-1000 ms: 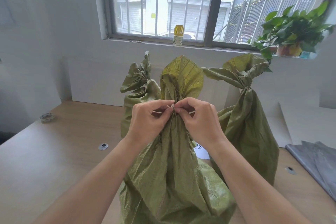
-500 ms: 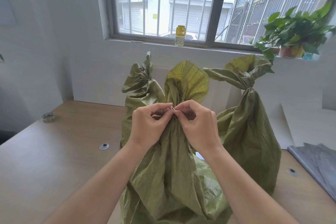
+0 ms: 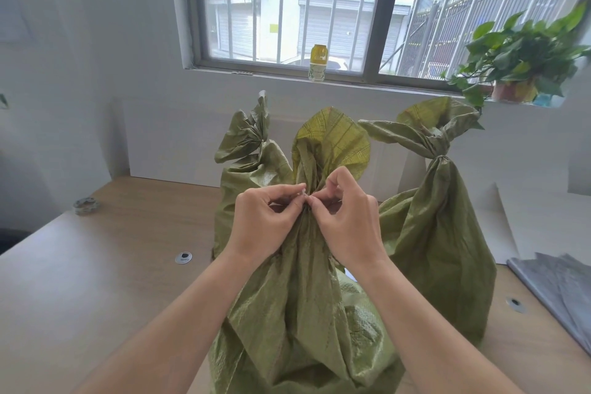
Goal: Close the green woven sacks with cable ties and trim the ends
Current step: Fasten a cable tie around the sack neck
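Three green woven sacks stand on the wooden table. The nearest sack (image 3: 300, 313) has its neck gathered in front of me. My left hand (image 3: 265, 221) and my right hand (image 3: 347, 222) pinch a thin white cable tie (image 3: 303, 193) at that neck, fingertips meeting at the tie's head. Above the hands the sack's mouth fans out, yellowish inside. Behind it on the left stands a tied sack (image 3: 246, 166). At the right a third sack (image 3: 438, 233) is cinched at its neck.
The wooden table (image 3: 96, 281) has round metal grommets (image 3: 183, 258). A small tape roll (image 3: 85, 205) lies at the far left. Grey sheets (image 3: 563, 291) lie at the right edge. A white board leans at the back. A yellow bottle (image 3: 319, 63) and a potted plant (image 3: 518, 64) stand on the windowsill.
Both hands stay pinched on the tie at the neck; my right fingers have lifted and curled slightly, and the tie's free end no longer shows beside them.
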{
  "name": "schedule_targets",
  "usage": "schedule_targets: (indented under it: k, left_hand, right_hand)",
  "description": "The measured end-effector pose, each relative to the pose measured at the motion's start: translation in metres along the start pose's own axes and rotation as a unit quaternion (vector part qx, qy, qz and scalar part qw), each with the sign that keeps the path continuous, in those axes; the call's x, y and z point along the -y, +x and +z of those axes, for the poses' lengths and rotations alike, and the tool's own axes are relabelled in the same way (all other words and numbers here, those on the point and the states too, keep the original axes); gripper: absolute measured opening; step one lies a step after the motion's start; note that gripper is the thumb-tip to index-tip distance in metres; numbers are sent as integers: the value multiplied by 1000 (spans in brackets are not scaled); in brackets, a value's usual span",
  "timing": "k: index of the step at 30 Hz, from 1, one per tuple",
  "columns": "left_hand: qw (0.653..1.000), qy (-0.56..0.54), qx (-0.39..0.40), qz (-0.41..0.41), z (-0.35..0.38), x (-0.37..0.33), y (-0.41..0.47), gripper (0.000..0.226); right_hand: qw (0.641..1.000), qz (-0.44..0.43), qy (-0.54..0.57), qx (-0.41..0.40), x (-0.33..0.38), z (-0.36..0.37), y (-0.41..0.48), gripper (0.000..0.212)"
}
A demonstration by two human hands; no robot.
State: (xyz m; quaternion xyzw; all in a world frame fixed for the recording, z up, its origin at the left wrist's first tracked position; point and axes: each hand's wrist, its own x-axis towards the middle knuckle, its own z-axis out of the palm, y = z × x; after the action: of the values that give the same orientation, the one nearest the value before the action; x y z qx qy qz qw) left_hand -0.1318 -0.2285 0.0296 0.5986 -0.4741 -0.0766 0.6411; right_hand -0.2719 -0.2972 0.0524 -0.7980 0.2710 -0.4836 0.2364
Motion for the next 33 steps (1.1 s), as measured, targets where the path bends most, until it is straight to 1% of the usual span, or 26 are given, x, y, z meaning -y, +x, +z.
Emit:
schedule_targets:
  k: [3,7,10,16,27,30,33]
  left_hand:
    - [1000,-11,13,-14,1,-1,1,16]
    - [999,-27,14,-38,3,2,3,13]
    - [997,-56,9,-58,2,3,4,13]
    - [994,-69,60,-64,0,4,9,13]
    - [985,-109,49,-121,-4,4,16,10]
    - [987,-103,31,-117,-2,4,17,8]
    - [993,-74,26,-90,0,4,18,7]
  right_hand:
    - [1000,-3,8,-10,0,2,-2,46]
    - [1000,-4,12,5,-3,0,-2,39]
    - [1000,2,14,10,-6,0,-2,41]
    - [999,23,41,-1,-9,-1,-1,39]
    - [998,34,53,-3,-15,1,2,41]
    - [998,34,48,1,-16,2,2,41]
    - [998,33,48,7,-15,3,5,38]
